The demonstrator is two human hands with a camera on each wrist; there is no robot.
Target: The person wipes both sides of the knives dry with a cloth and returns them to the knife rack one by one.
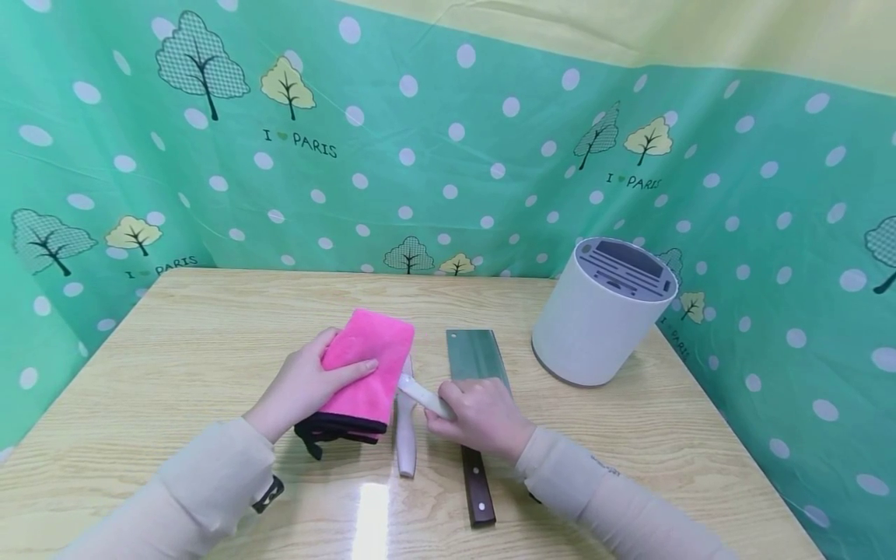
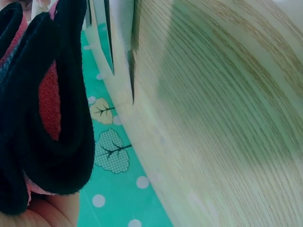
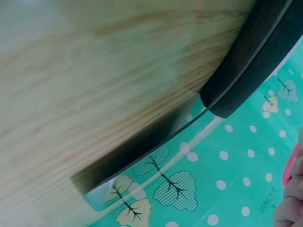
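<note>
My left hand (image 1: 306,383) grips a folded pink cloth (image 1: 378,350) with black edging, thumb across its front. In the left wrist view the black edging (image 2: 78,156) hangs in loops. My right hand (image 1: 483,418) holds the white handle of a knife (image 1: 424,395); the handle's far end meets the cloth and the blade is hidden there. Another white-handled knife (image 1: 406,443) lies on the table between the hands. Beneath my right hand lies a cleaver (image 1: 478,354), its dark riveted handle toward me; the right wrist view shows its blade (image 3: 147,146) edge-on.
A white round knife block (image 1: 595,327) with a slotted grey top stands at the table's right rear. The light wood table (image 1: 203,334) backs onto a green dotted curtain (image 1: 434,155), which also hangs on both sides.
</note>
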